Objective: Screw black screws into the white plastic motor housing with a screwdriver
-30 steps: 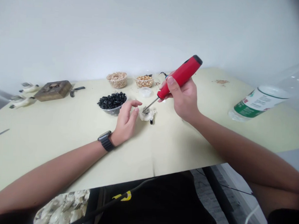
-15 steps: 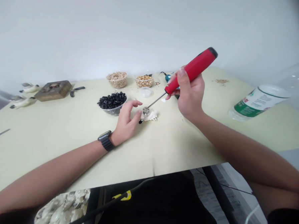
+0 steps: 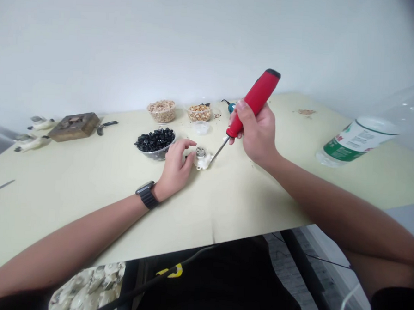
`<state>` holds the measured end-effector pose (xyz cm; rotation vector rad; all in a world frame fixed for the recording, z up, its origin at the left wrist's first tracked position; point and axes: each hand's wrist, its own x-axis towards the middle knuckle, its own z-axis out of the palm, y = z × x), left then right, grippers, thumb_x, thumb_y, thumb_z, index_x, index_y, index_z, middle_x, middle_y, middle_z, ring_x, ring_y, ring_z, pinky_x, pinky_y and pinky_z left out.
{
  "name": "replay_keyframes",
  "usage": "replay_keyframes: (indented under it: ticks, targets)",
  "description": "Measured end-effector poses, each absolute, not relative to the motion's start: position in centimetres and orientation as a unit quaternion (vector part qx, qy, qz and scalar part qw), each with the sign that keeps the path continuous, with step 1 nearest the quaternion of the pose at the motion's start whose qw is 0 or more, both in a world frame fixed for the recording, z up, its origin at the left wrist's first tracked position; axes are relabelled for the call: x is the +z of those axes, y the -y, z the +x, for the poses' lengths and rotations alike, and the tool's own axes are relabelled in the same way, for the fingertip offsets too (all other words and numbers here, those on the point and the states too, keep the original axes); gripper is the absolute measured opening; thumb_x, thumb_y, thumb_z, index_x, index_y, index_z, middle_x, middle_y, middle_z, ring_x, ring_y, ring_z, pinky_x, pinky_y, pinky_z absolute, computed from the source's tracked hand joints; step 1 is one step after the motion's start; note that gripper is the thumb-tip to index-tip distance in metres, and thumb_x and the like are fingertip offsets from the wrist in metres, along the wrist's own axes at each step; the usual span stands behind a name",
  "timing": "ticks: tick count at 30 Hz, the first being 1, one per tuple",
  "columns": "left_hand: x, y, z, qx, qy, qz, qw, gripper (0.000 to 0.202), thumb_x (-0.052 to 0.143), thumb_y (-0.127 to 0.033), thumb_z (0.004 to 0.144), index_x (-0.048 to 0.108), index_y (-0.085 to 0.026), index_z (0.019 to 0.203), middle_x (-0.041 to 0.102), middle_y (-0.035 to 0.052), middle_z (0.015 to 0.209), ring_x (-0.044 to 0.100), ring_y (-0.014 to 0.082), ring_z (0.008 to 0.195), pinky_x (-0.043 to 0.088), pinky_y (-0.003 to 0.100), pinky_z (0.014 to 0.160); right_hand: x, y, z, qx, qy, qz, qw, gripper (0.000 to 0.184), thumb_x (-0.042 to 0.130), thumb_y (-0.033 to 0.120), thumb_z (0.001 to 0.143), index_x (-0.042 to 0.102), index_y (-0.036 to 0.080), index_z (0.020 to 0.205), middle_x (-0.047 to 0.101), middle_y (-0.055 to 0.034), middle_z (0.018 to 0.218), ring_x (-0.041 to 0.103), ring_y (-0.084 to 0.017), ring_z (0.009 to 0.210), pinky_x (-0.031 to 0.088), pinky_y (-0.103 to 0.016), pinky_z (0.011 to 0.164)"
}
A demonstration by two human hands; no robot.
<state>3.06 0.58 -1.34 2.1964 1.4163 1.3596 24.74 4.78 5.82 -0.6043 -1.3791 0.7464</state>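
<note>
My right hand [image 3: 260, 134] is wrapped around the thick red handle of a screwdriver [image 3: 254, 98] with a black end cap. Its thin metal shaft slants down to the left, and the tip meets the right side of a small white plastic part [image 3: 203, 162] on the table. A round grey metal disc with holes [image 3: 200, 152] sits on top of that part. From the left, my left hand [image 3: 178, 165] holds the part, thumb against its near side and index finger curved behind it. A black watch is on the left wrist.
Left of the part stands a bowl of black pieces [image 3: 155, 140]. Behind are tubs of beige pieces [image 3: 161, 111] and brass-coloured pieces [image 3: 199, 112], plus a small clear lid [image 3: 201, 127]. A wooden block [image 3: 75, 126] lies left, a large bottle [image 3: 356, 142] right. White parts [image 3: 89, 287] fill a container below.
The screwdriver tip has moved from the metal disc to the part's right side, and its handle has swung left and more upright. The white part has turned under my left hand.
</note>
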Motion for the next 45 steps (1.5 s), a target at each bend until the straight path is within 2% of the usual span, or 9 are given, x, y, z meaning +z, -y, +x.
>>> replay_keyframes:
  ticks: [3,9,17,24,32,38,45]
  targets:
    - [-1.3,-0.5,2.9,0.469,-0.474,0.735,0.123,0.024,0.048,-0.034,0.109,0.063,-0.024,0.125,0.069,0.0108,0.125,0.062,0.0271,0.117,0.047,0.046,0.104,5.9,-4.7,24.8,0.325,0.619,-0.277,0.660,0.051,0.073,0.075,0.094,0.052,0.029,0.090,0.063,0.0031,0.071,0.056,-0.016,0.053,0.048,-0.032,0.039]
    - [-1.0,-0.1,2.9,0.496,-0.448,0.728,0.155,0.028,0.048,-0.044,0.111,0.063,-0.025,0.123,0.069,0.0112,0.129,0.062,0.0271,0.121,0.046,0.047,0.109,5.8,-4.7,25.0,0.310,0.618,-0.288,0.663,0.049,0.070,0.076,0.096,0.053,0.030,0.096,0.065,0.0005,0.078,0.061,-0.019,0.057,0.048,-0.035,0.043]
    - [-0.9,-0.1,3.0,0.490,-0.461,0.721,0.167,0.029,0.048,-0.044,0.110,0.062,-0.024,0.124,0.070,0.0117,0.132,0.062,0.0277,0.125,0.045,0.048,0.111,5.4,-5.7,25.3,0.293,0.622,-0.284,0.668,0.058,0.061,0.090,0.091,0.051,0.034,0.107,0.071,-0.0021,0.091,0.068,-0.027,0.079,0.055,-0.042,0.057]
    - [-0.9,0.0,2.9,0.489,-0.465,0.718,0.171,0.028,0.049,-0.043,0.109,0.063,-0.025,0.124,0.070,0.0107,0.131,0.062,0.0280,0.123,0.045,0.049,0.110,5.8,-5.6,25.3,0.264,0.597,-0.294,0.699,0.052,0.075,0.078,0.091,0.052,0.031,0.099,0.065,0.0003,0.080,0.056,-0.019,0.060,0.047,-0.036,0.044]
    - [-0.9,-0.1,3.0,0.484,-0.468,0.720,0.167,0.029,0.049,-0.044,0.109,0.063,-0.024,0.124,0.070,0.0108,0.131,0.061,0.0282,0.125,0.045,0.048,0.110,5.5,-5.3,25.4,0.258,0.621,-0.295,0.678,0.053,0.072,0.081,0.091,0.051,0.033,0.100,0.066,0.0006,0.082,0.064,-0.021,0.066,0.050,-0.036,0.047]
    - [-0.9,-0.1,3.0,0.486,-0.466,0.720,0.170,0.029,0.048,-0.045,0.110,0.064,-0.024,0.124,0.070,0.0107,0.131,0.063,0.0275,0.120,0.045,0.047,0.108,6.1,-5.1,25.3,0.264,0.610,-0.277,0.694,0.047,0.073,0.074,0.095,0.051,0.033,0.100,0.064,0.0015,0.078,0.057,-0.018,0.057,0.045,-0.036,0.043]
    - [-0.8,0.1,3.2,0.499,-0.459,0.715,0.169,0.031,0.046,-0.046,0.111,0.064,-0.023,0.122,0.070,0.0107,0.128,0.062,0.0268,0.122,0.044,0.045,0.110,6.0,-4.5,24.8,0.321,0.637,-0.246,0.656,0.052,0.071,0.077,0.095,0.052,0.028,0.100,0.065,0.0002,0.081,0.065,-0.019,0.062,0.048,-0.031,0.040]
